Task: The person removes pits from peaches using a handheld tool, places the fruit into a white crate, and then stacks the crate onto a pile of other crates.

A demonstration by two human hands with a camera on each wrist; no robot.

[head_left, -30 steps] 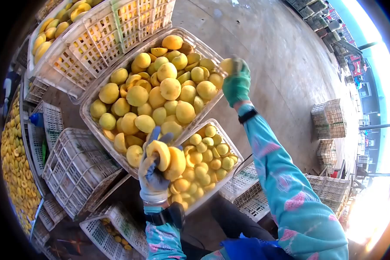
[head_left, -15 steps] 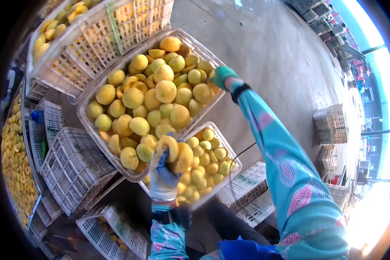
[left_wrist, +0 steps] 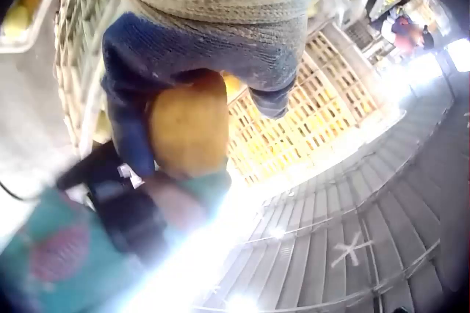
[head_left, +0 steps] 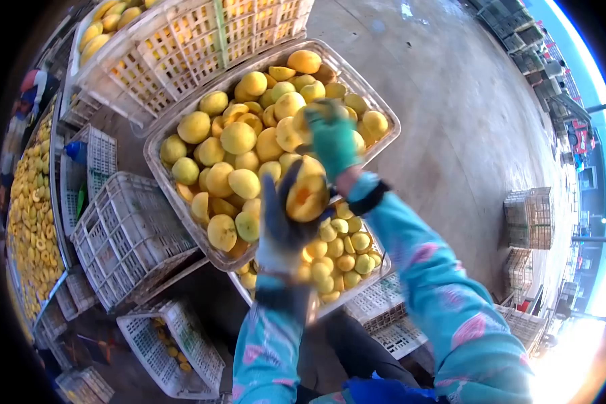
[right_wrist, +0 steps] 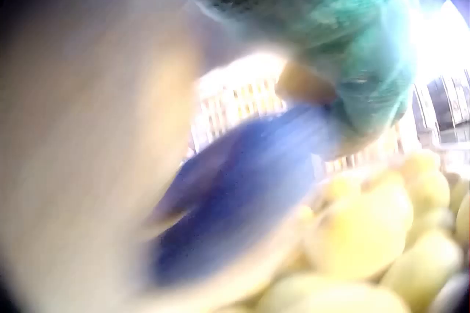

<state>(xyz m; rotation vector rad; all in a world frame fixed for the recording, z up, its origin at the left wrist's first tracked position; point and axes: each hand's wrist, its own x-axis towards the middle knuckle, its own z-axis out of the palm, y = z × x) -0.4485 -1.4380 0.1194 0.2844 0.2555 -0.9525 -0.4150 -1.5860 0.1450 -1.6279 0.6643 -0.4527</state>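
Observation:
My left hand (head_left: pixel 283 212), in a white and blue glove, holds a halved yellow peach (head_left: pixel 308 197), its orange cut face and pit hollow upward in the head view. Another yellow peach piece sits just behind it. In the left wrist view, blue fingers curl around the peach (left_wrist: pixel 189 128). My right hand (head_left: pixel 333 138), in a green glove, hovers blurred over the large crate (head_left: pixel 151 156) of peaches, close beside the left fingertips. A tan-orange bit (right_wrist: pixel 305 85) shows by the curled green fingers in the right wrist view; I cannot tell whether they grip it.
A smaller crate (head_left: pixel 323 310) of smaller yellow fruit stands below the large one. A tall slatted crate (head_left: pixel 195 54) with more fruit rises behind. At left is an upturned crate (head_left: pixel 131 236) and a long bed (head_left: pixel 30 236) of halved fruit. Stacked crates (head_left: pixel 528 215) stand far right.
The right hand has moved from the large crate's right edge inward to the left hand. My left hand has turned the peach so its cut face shows. The head view has shifted slightly.

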